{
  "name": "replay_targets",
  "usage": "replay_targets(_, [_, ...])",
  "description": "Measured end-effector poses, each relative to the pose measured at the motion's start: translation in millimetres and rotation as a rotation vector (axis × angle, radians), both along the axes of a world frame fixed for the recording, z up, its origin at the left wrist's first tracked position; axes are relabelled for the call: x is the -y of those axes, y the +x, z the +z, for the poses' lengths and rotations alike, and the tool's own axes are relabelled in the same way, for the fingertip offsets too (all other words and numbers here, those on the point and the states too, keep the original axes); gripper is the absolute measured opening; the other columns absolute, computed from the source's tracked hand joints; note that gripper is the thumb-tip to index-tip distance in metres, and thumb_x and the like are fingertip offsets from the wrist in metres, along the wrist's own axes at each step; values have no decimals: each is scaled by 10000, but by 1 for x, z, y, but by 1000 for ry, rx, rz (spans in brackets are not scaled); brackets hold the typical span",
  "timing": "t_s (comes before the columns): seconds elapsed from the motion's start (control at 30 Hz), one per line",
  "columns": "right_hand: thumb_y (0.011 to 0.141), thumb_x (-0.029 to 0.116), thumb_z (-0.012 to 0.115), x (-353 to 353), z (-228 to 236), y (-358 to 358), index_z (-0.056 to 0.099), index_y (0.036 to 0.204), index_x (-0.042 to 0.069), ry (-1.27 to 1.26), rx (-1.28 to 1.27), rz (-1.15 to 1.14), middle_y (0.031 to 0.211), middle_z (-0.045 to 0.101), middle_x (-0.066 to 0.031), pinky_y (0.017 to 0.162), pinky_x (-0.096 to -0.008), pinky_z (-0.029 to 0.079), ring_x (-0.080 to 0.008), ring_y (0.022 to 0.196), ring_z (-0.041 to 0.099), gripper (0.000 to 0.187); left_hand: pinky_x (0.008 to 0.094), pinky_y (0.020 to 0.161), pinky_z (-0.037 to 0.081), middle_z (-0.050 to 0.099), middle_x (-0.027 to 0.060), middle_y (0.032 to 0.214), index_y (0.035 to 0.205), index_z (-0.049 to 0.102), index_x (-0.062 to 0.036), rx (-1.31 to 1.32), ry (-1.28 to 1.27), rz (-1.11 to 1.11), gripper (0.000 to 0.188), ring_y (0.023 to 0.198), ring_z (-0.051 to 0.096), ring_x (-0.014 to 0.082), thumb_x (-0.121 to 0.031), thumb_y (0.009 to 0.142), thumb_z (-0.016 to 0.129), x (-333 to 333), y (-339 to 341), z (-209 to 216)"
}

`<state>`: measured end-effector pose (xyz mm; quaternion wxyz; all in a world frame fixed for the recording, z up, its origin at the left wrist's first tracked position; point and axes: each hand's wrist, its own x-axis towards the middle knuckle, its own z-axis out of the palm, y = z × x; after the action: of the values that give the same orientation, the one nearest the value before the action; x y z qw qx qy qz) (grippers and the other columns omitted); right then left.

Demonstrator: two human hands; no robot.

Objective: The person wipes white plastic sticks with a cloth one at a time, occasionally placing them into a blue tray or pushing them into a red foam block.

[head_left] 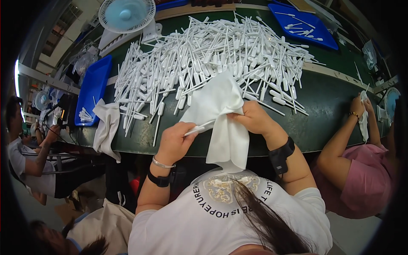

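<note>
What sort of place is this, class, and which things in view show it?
Probably a factory workshop: a large heap of slim white plastic-looking sticks lies on a long dark-green worktable, and shallow blue rectangular trays hold small groups of white pieces.

Bright, even indoor light; a strip light [18, 89] glares near nine o'clock. Fisheye distortion curves the tabletop [327, 110], shadow pools under its front edge toward seven, and black vignetting rounds off the softer outer rim.
</note>
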<state>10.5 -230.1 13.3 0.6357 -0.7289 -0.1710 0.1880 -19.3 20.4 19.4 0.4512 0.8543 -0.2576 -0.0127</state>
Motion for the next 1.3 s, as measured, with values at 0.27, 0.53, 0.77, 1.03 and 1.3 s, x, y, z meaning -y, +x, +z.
replay_targets(0.27, [827, 117, 475, -10, -9, -7, 520, 1054, 0, 569, -176, -186, 989, 575, -86, 771, -297, 446, -200, 878, 566, 259, 187, 431, 343, 584, 74, 719, 901, 564, 32, -902, -535, 23, 206, 485, 443, 69, -157, 822, 541, 7, -5, -4])
replay_targets(0.53, [847, 158, 491, -18, -20, -8, 453, 1112, -4, 626, -311, -271, 1031, 548, -92, 784, -312, 451, -187, 916, 544, 314, 164, 387, 329, 573, 52, 699, 932, 520, 4, -1061, -820, -111, 179, 464, 452, 65, -140, 827, 538, 45, 4, -22])
replay_targets(0.77, [833, 183, 533, -26, -20, -16, 548, 992, -17, 545, -185, -106, 905, 592, -77, 702, -268, 463, -137, 794, 562, 256, 173, 359, 323, 548, 33, 656, 967, 474, -38, -954, -921, -6, 256, 424, 468, 84, -167, 788, 603, 69, 17, -8])
replay_targets(1.03, [879, 217, 452, -23, -18, -12, 504, 1057, 13, 469, -186, -252, 955, 563, -51, 734, -251, 436, -114, 840, 536, 276, 168, 325, 297, 519, 7, 590, 942, 511, -40, -805, -439, 96, 161, 405, 438, 57, -144, 823, 539, 50, 17, -2])
replay_targets(1.3, [898, 230, 408, -37, -12, -20, 509, 1046, 18, 288, -176, -78, 949, 550, -31, 747, -248, 418, -88, 852, 504, 278, 170, 378, 309, 507, 6, 566, 797, 543, -21, -614, -611, 149, 183, 418, 416, 48, -193, 849, 513, 60, 38, 17])
